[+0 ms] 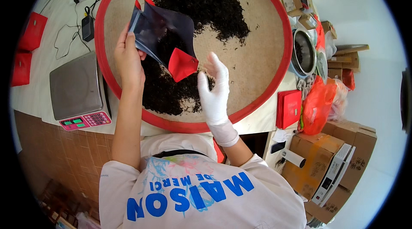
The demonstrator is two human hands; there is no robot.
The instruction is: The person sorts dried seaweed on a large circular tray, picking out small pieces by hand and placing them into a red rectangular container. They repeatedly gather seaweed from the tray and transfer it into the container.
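Note:
My bare left hand [129, 50] grips a red pouch with a dark, shiny lining [141, 24], its mouth spread wide and tilted towards me. Dark dried leaves, like loose tea, show inside it. At the pouch's lower right a red flap [182, 65] hangs out. Just right of that flap is my right hand [216, 84] in a white glove, fingers apart and holding nothing. Beneath both hands lies a round woven tray with a red rim [285, 36]. It bears one large heap of dark dried leaves [206, 0] at the far side and another heap [164, 94] at the near side.
Left of the tray stands a digital scale [77, 84], with a black power adapter [87, 28] and cables beyond. Red pouches [33, 31] lie at the far left. On the right are stacked red pouches [289, 108], a metal bowl [303, 52], an orange plastic bag [317, 106] and cardboard boxes [309, 161].

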